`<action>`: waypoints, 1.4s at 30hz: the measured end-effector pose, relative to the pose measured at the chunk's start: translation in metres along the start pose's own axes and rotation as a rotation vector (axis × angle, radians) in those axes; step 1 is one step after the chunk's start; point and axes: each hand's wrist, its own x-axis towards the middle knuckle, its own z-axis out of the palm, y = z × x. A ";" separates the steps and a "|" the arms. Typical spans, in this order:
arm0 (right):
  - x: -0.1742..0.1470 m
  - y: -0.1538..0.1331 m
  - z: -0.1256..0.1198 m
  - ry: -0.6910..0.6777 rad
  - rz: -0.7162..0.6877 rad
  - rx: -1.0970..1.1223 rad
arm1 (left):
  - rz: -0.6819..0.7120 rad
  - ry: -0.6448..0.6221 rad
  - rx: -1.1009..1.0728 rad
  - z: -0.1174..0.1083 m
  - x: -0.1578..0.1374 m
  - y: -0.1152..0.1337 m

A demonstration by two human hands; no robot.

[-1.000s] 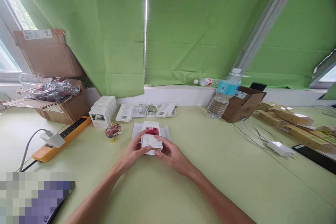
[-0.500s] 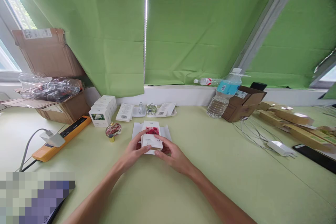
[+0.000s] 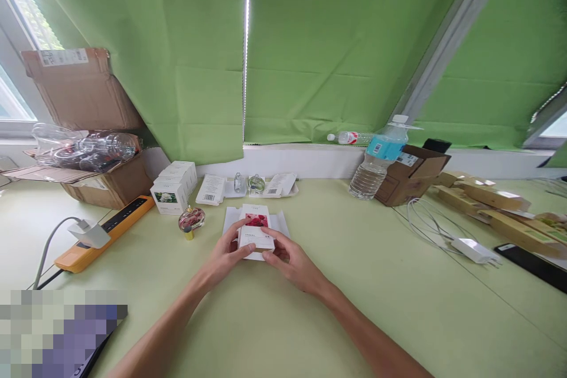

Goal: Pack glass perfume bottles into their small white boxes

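Observation:
A small white box [image 3: 256, 237] with a red flower picture lies between my hands on a white sheet [image 3: 280, 223], perhaps an unfolded carton. My left hand [image 3: 225, 253] is closed on the box's left side, thumb at its near edge. From the right, my right hand [image 3: 290, 257] grips the other side, with one finger on top. The undersides of the fingers are hidden. To the left stands a round perfume bottle [image 3: 191, 220] with pinkish contents and a gold cap. Beyond the box lie opened white cartons [image 3: 212, 189] and two small glass bottles [image 3: 256, 183].
White flower-print boxes [image 3: 170, 196] stand at the back left beside an orange power strip [image 3: 119, 227] and a cardboard box [image 3: 108, 184]. Right of centre are a large water bottle [image 3: 374, 159], a brown carton [image 3: 410, 177], a white charger [image 3: 473, 250] with cable and a black phone [image 3: 531, 266].

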 end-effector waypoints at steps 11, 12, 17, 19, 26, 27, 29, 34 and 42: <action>0.000 -0.001 -0.001 -0.009 0.000 -0.001 | -0.017 -0.005 0.010 0.000 0.000 -0.002; 0.000 -0.001 -0.001 -0.007 -0.004 -0.003 | -0.019 -0.006 0.014 0.000 0.000 -0.001; 0.002 0.002 -0.001 0.007 -0.012 -0.004 | -0.030 -0.028 0.019 -0.001 -0.002 0.004; 0.003 0.005 -0.001 0.013 -0.009 0.008 | -0.032 -0.045 0.011 -0.002 -0.002 0.005; 0.003 0.005 -0.001 0.014 0.004 0.023 | -0.036 -0.078 -0.007 -0.003 -0.001 0.004; 0.002 0.004 -0.001 0.013 0.002 0.017 | -0.039 -0.074 -0.007 -0.003 -0.001 0.005; 0.002 0.000 -0.001 0.007 -0.004 0.008 | -0.046 -0.065 -0.009 -0.002 -0.002 0.005; 0.000 -0.004 -0.001 -0.007 -0.011 0.005 | -0.048 -0.054 -0.041 -0.002 -0.002 0.005; 0.000 -0.001 0.000 0.017 0.002 -0.006 | -0.035 -0.074 -0.064 -0.004 -0.001 0.001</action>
